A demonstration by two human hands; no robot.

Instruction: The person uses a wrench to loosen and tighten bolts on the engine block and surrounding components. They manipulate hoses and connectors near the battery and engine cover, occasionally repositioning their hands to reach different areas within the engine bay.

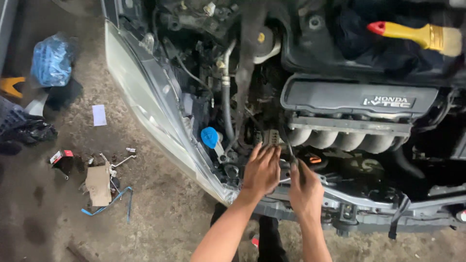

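Floor (160, 213) was rough grey concrete, stained dark in patches at left. Blue plastic bag (52, 59) lay near top left, beside dark cloth (63, 92). Black crumpled bag (29, 130) sat at left edge. White paper slip (99, 115) lay flat, apart from rest. Small red-and-white box (61, 156) lay near torn cardboard piece (98, 185). Blue strap (116, 199) curled just beside cardboard. Small metal parts (124, 159) were scattered above cardboard. Orange object (10, 85) showed partly at left edge, kind unclear.

I see both bare forearms reaching forward; left hand (262, 172) lies flat, fingers spread, right hand (305, 190) curled closed.
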